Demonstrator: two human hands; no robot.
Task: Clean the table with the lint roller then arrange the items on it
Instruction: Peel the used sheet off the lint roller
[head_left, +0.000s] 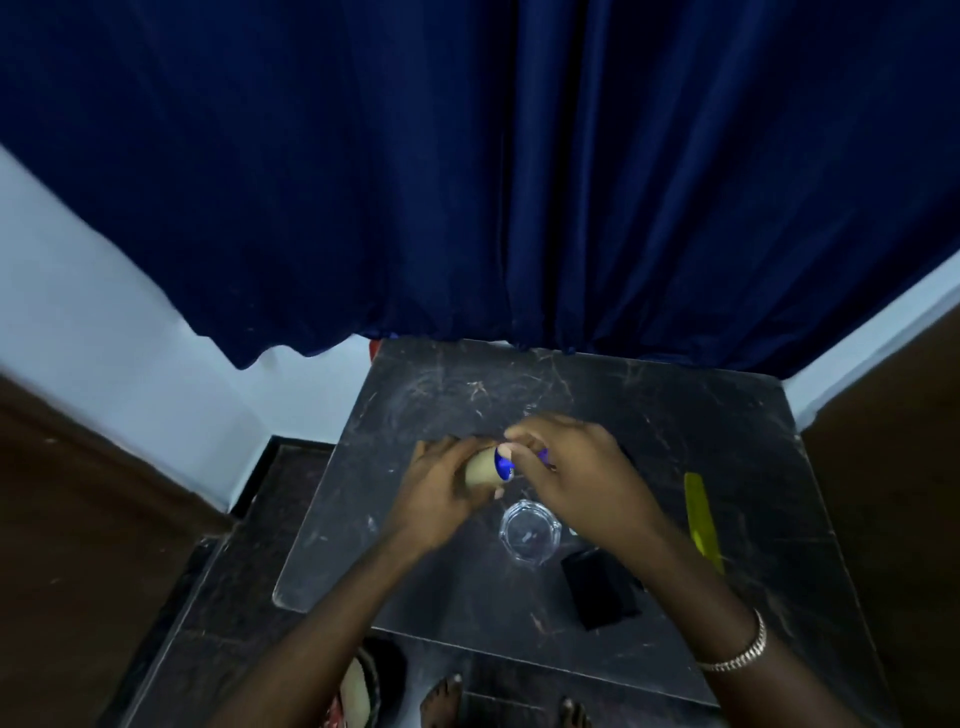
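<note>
The left hand (441, 483) is holding the cylindrical beige lint roller (485, 467) with a blue end above the middle of the dark, scratched, stone-patterned surface (675, 415), its fingers curling round the roll. The right hand (582, 467) is working at the blue end with its fingertips pinching there. Whether they are gripping the handle or a sheet edge cannot be told.

Risks noted:
- The round clear glass dish (527, 530) is sitting just beneath the right wrist. A downward stroke is likely to knock it.
- The small black box (602, 587) and the flat yellow-green strip (701, 519) are lying near the right forearm, so a sweep to the right is liable to push them towards the edge.
- Debris is lying at the far middle, and rolling round the objects risks leaving uncleaned patches.
- A loose pinch on the blue end is inviting a dropped roller.
</note>
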